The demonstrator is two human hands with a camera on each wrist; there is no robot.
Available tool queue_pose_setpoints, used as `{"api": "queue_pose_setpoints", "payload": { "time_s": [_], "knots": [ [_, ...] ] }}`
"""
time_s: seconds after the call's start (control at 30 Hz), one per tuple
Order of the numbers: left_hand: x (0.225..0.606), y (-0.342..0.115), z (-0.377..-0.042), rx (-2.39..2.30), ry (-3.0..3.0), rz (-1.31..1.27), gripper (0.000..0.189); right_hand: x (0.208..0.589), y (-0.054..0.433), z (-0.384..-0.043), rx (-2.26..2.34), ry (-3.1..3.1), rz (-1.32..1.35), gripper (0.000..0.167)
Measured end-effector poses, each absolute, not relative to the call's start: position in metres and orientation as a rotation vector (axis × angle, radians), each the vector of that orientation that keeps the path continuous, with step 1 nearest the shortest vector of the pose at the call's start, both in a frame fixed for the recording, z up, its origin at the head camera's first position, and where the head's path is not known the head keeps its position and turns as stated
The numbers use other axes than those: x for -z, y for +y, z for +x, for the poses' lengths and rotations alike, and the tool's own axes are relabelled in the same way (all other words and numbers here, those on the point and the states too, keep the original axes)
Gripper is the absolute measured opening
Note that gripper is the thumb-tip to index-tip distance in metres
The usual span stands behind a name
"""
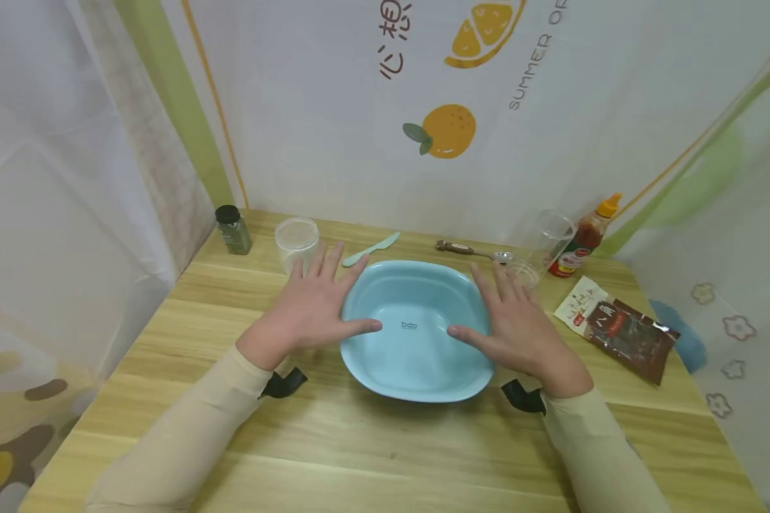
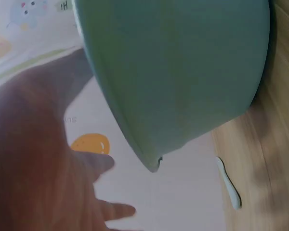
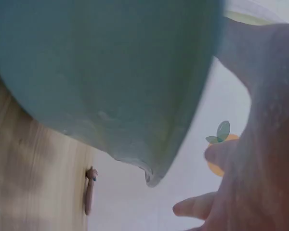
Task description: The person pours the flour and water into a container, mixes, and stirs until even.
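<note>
A light blue plastic basin [image 1: 417, 370] stands on the wooden table in the head view, its inside bare but for a small printed mark. My left hand [image 1: 311, 306] is at its left rim, fingers spread and straight, thumb reaching over the edge. On the other side my right hand [image 1: 516, 320] mirrors it, with its thumb over the right rim. In the left wrist view the basin's outer wall [image 2: 178, 72] fills the top, beside the spread fingers [image 2: 118, 210]. The right wrist view shows the opposite wall [image 3: 96, 86] next to straight fingers [image 3: 195, 207].
Along the back lie a spice jar [image 1: 233, 231], a clear lidded container [image 1: 296, 239], a pale green knife [image 1: 372, 249] and a brown-handled spoon [image 1: 458, 248]. At right are a clear cup [image 1: 545, 242], a sauce bottle [image 1: 584, 242] and a brown packet [image 1: 622, 331]. Printed curtains surround the table.
</note>
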State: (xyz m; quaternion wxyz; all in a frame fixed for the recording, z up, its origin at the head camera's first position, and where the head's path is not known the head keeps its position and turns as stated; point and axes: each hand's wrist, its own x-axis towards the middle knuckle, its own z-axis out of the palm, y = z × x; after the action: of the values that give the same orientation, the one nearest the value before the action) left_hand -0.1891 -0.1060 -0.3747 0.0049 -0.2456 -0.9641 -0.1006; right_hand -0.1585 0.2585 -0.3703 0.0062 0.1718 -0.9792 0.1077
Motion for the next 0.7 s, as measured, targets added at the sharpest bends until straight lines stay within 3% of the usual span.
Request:
{"api": "queue_pose_setpoints", "payload": {
  "time_s": [0.3, 0.7],
  "knots": [
    [0.376, -0.119, -0.205, 0.523, -2.875, -0.893, 0.106, 0.372, 0.271, -0.167, -0.808, -3.037, 0.674, 0.105],
    [0.391, -0.148, -0.23, 0.757, -2.732, -0.722, 0.093, 0.397, 0.295, -0.173, -1.337, -2.905, 0.756, 0.084]
  ]
}}
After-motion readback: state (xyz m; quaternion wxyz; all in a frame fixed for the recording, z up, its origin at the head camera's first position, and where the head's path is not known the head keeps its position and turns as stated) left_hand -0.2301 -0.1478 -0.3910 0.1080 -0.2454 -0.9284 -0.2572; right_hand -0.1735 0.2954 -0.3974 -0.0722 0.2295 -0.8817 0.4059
